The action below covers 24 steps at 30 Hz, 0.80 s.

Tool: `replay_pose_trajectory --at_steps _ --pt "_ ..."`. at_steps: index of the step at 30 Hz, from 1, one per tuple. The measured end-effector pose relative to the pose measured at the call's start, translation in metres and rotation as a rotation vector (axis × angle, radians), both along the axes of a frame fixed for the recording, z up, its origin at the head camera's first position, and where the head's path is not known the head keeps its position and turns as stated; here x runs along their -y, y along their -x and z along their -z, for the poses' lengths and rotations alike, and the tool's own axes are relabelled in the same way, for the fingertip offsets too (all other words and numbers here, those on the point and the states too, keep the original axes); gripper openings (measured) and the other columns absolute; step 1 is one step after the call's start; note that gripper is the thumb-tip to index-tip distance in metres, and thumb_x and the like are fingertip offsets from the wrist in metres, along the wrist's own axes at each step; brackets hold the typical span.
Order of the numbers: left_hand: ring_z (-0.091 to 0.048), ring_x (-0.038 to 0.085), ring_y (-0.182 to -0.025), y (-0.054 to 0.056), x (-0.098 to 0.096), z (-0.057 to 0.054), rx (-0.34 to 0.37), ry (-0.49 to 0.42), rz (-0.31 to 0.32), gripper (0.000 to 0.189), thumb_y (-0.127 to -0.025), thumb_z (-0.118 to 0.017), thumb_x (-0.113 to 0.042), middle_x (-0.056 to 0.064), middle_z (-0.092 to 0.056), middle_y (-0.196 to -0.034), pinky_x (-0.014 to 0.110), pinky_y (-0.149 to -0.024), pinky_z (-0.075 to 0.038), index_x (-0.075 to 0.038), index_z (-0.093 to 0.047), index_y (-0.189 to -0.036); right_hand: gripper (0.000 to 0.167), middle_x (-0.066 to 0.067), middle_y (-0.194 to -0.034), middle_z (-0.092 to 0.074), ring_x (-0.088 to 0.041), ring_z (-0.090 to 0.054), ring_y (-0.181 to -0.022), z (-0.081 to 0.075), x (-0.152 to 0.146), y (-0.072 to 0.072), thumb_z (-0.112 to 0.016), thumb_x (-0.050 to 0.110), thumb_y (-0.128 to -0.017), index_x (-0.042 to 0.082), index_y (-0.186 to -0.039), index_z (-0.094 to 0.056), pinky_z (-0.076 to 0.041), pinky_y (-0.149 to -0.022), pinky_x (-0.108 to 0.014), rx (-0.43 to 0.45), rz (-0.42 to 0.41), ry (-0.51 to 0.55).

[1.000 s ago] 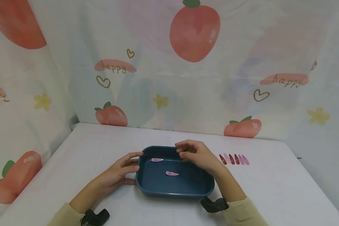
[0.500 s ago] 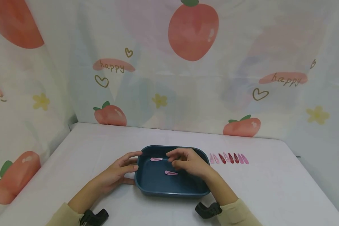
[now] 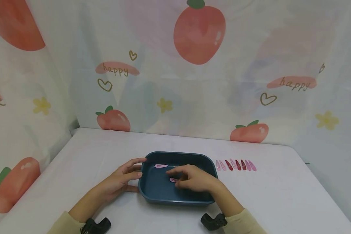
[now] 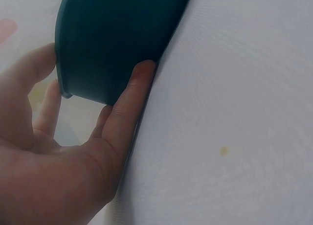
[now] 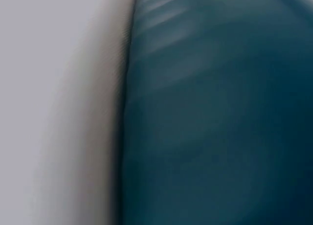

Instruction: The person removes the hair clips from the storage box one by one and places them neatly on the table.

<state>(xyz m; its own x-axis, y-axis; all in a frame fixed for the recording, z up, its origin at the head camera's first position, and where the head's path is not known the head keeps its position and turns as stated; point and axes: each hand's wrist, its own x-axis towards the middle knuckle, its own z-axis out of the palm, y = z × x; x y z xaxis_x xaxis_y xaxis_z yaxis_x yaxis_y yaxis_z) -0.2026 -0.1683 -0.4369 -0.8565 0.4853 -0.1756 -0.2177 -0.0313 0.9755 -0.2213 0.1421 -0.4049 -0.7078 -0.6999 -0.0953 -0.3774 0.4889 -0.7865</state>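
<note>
A dark blue rectangular tray [image 3: 178, 201] sits on the white table. Inside it lie two pink snap hair clips, a farther clip [image 3: 161, 166] and a nearer clip [image 3: 173, 179] partly covered by the right hand. My left hand [image 3: 117, 181] touches the tray's left side with spread fingers; in the left wrist view, the fingertips rest against the tray's wall [image 4: 98, 49]. Over the tray reaches my right hand [image 3: 197, 178], index finger and thumb apart on either side of the nearer clip. Whether they touch it cannot be made out. The right wrist view shows only the blurred tray side [image 5: 195, 112].
To the right of the tray, several pink and red hair clips [image 3: 238, 164] lie in a row on the table [image 3: 269, 195]. A printed fabric backdrop [image 3: 193, 97] rises behind the table and along the left side. Both wrists wear black devices.
My right hand has moved left and down from the tray's far right rim to the nearer clip. The left hand stays at the tray's side. Clips at the row's left end have come into sight.
</note>
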Motion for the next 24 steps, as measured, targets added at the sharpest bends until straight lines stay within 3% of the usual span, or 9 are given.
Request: replay_pose_trajectory --at_steps 3,8,16,21,24 --pt "-0.034 0.046 -0.141 -0.001 -0.0001 0.0 0.001 0.003 -0.002 0.059 -0.099 -0.062 -0.02 0.022 -0.024 -0.16 0.06 -0.091 -0.053 -0.021 -0.038 -0.153 0.039 -0.001 -0.128 -0.066 -0.013 -0.062 -0.091 -0.0004 0.0007 -0.0013 -0.067 0.009 -0.094 0.016 -0.132 -0.065 -0.051 -0.078 -0.026 -0.012 -0.001 -0.014" --pt "-0.033 0.046 -0.142 -0.0022 -0.0007 -0.0009 0.001 0.008 -0.006 0.059 -0.099 -0.062 -0.02 0.022 -0.023 -0.16 0.06 -0.091 -0.053 -0.021 -0.038 -0.153 0.034 0.001 -0.103 -0.069 -0.011 -0.062 -0.089 -0.0005 0.0016 -0.0022 -0.066 0.007 -0.094 0.011 -0.128 -0.067 -0.05 -0.078 -0.024 -0.037 -0.009 -0.023" --pt "-0.036 0.045 -0.14 -0.0017 -0.0008 -0.0013 0.001 -0.003 -0.001 0.059 -0.1 -0.062 -0.02 0.022 -0.024 -0.159 0.059 -0.091 -0.053 -0.021 -0.038 -0.153 0.027 0.006 -0.081 -0.062 -0.006 -0.056 -0.071 0.0014 0.001 -0.0013 -0.07 0.008 -0.091 0.012 -0.118 -0.072 -0.047 -0.065 -0.022 -0.085 0.015 -0.039" --pt "-0.037 0.045 -0.14 -0.0019 -0.0008 -0.0014 -0.002 -0.001 -0.003 0.058 -0.1 -0.062 -0.02 0.023 -0.025 -0.159 0.06 -0.09 -0.053 -0.021 -0.038 -0.153 0.028 0.004 -0.077 -0.059 -0.006 -0.053 -0.067 0.0017 0.0009 -0.0017 -0.074 0.001 -0.085 0.013 -0.111 -0.075 -0.046 -0.06 -0.021 -0.154 0.047 -0.039" --pt "-0.037 0.046 -0.139 -0.002 -0.0008 -0.0011 -0.003 0.001 -0.006 0.058 -0.099 -0.062 -0.02 0.023 -0.025 -0.159 0.06 -0.09 -0.053 -0.021 -0.038 -0.153 0.033 0.001 -0.086 -0.06 -0.006 -0.055 -0.069 0.0016 0.0001 -0.0026 -0.073 -0.003 -0.083 0.014 -0.111 -0.075 -0.049 -0.062 -0.022 -0.185 0.065 -0.032"
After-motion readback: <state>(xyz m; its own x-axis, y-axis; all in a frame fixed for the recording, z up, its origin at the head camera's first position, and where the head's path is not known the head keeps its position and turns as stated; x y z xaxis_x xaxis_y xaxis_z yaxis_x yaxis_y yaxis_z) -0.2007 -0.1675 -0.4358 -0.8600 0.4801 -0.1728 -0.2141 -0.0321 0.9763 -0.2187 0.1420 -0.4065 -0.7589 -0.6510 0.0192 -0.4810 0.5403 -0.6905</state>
